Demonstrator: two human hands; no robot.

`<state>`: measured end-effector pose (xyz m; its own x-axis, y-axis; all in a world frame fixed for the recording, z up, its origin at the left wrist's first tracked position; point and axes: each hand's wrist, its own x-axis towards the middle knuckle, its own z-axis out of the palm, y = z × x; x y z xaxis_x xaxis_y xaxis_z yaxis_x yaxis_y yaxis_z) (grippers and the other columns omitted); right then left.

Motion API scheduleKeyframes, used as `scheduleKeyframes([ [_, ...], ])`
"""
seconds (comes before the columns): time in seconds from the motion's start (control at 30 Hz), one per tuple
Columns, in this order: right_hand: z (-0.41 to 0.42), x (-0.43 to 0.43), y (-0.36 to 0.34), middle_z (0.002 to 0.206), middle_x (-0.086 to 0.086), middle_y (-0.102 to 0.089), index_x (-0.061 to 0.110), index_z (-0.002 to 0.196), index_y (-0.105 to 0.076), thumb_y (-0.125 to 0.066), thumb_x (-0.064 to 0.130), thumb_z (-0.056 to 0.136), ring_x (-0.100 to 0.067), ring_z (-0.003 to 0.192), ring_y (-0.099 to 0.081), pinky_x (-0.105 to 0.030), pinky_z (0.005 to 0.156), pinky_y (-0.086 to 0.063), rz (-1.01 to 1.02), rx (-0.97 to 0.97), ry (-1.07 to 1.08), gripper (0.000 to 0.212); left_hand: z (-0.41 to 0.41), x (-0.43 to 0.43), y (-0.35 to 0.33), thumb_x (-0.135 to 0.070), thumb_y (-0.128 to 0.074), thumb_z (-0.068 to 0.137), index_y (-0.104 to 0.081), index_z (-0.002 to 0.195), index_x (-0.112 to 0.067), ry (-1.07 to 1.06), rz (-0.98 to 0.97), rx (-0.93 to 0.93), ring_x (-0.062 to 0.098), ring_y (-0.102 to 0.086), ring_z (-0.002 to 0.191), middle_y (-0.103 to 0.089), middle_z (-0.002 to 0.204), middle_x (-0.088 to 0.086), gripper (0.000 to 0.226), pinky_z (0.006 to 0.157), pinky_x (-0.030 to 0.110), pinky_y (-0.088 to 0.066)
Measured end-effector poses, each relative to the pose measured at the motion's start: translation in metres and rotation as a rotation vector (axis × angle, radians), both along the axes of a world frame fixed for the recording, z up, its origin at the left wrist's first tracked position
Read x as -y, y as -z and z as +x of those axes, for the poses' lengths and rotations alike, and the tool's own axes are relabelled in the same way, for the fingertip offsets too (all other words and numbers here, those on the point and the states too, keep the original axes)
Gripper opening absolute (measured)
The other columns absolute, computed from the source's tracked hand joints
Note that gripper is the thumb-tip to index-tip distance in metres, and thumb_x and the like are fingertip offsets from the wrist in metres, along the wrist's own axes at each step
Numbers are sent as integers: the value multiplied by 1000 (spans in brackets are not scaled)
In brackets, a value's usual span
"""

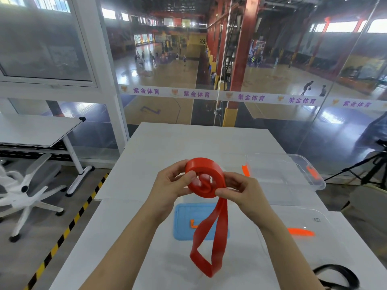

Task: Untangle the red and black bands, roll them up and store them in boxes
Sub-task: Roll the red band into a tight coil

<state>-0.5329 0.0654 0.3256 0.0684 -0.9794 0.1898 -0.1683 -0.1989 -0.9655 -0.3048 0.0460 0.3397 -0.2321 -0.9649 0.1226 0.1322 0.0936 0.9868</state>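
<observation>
Both grips pinch the wide red rubber band (206,176). Our left hand (169,183) holds the half-wound coil's rim, and our right hand (240,191) pinches where the tail leaves, above the white worktop (167,143). Much tail hangs unrolled. The thin black band (335,275) lies untouched at near right. Neither band sits in the clear plastic boxes (297,164) yet. The worktop's edges lie well apart from the coil.

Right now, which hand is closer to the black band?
Right. The right hand pinches the red band nearer the black band; the left hand grips its far side.
</observation>
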Motion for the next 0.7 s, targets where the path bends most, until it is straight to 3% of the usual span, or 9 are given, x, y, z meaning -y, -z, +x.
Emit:
scheduleKeyframes([
  [0.1, -2, 0, -3, 100, -5, -84, 20, 107, -81, -90, 6, 79, -24, 98, -80, -45, 96, -63, 8, -22, 33, 33, 4, 3, 1, -20, -67, 99, -68, 130, -20, 108, 66, 37, 26, -74, 115, -76, 123, 2, 31, 96, 45, -62],
  [0.2, -6, 1, -9, 96, 1, -84, 21, 107, -81, -93, 14, 78, -17, 93, -81, -39, 92, -65, 34, -166, 1, 33, 18, 8, 1, -22, -75, 96, -67, 130, -28, 206, 19, 301, 13, -72, 117, -75, 124, -10, 36, 99, 33, -58],
  [0.27, -4, 3, -15, 96, 4, -83, 21, 110, -80, -94, 20, 78, -14, 92, -80, -36, 91, -65, 36, -291, -27, 35, 21, 10, -2, -29, -82, 89, -63, 138, -33, 184, -25, 460, 3, -64, 125, -70, 132, -19, 53, 107, 30, -51],
  [0.33, -1, 4, -17, 97, 6, -82, 23, 112, -80, -93, 24, 79, -11, 92, -79, -35, 90, -65, 24, -422, -74, 35, 17, 8, -10, -36, -83, 87, -59, 144, -35, 157, -67, 598, 3, -59, 128, -64, 137, -21, 63, 109, 30, -50],
  [0.4, 4, 3, -19, 99, 9, -81, 25, 113, -79, -91, 26, 81, -8, 95, -77, -31, 91, -64, 4, -505, -103, 35, 9, 6, -15, -42, -79, 89, -64, 136, -36, 145, -227, 834, 8, -63, 118, -68, 126, -17, 50, 103, 33, -54],
  [0.47, 5, 2, -17, 100, 8, -82, 25, 114, -79, -91, 22, 81, -7, 98, -77, -28, 93, -63, -14, -444, -98, 35, 4, 3, -19, -45, -73, 91, -68, 123, -36, 101, -361, 956, 10, -65, 105, -71, 112, -13, 34, 95, 37, -56],
  [0.6, 5, -3, -9, 105, 5, -83, 21, 117, -78, -91, 12, 79, -13, 101, -79, -27, 92, -62, 27, -221, -83, 41, 5, 0, -12, -37, -77, 91, -71, 110, -38, 42, -294, 652, 5, -67, 99, -73, 101, -18, 20, 92, 28, -57],
  [0.7, 0, -5, -4, 101, 2, -84, 20, 112, -78, -91, 5, 77, -15, 98, -80, -26, 88, -62, 31, -133, -31, 40, 6, 1, -5, -31, -76, 93, -71, 112, -41, -5, -200, 456, 6, -69, 103, -74, 105, -18, 21, 87, 27, -62],
])
